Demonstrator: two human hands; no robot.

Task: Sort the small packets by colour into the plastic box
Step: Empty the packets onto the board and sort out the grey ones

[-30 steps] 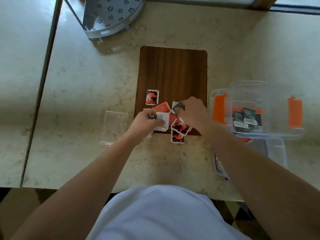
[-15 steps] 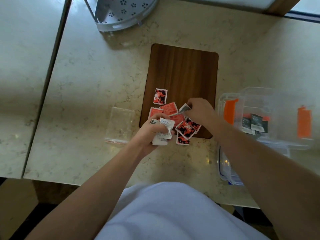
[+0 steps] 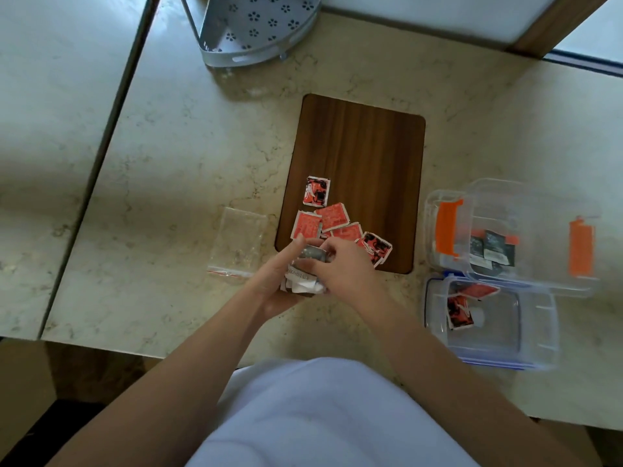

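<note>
Several red packets [image 3: 337, 221] lie at the near end of a brown wooden board [image 3: 357, 153]. My left hand [image 3: 281, 281] holds a stack of dark and white packets [image 3: 305, 274] just in front of the board's near edge. My right hand [image 3: 344, 267] pinches a dark packet [image 3: 313, 254] on top of that stack. To the right stands a clear plastic box with orange clips [image 3: 532, 203] holding dark packets [image 3: 492, 251]. In front of it, a clear blue-rimmed box [image 3: 526, 345] holds two red packets [image 3: 460, 308].
An empty clear zip bag [image 3: 237, 246] lies on the marble counter left of the board. A grey perforated corner rack [image 3: 253, 25] stands at the back. The counter's near edge runs just in front of my hands.
My right hand has come from the board's right side to the stack in my left hand, bringing a dark packet with it. The view has shifted, and the blue-rimmed box shows fully.
</note>
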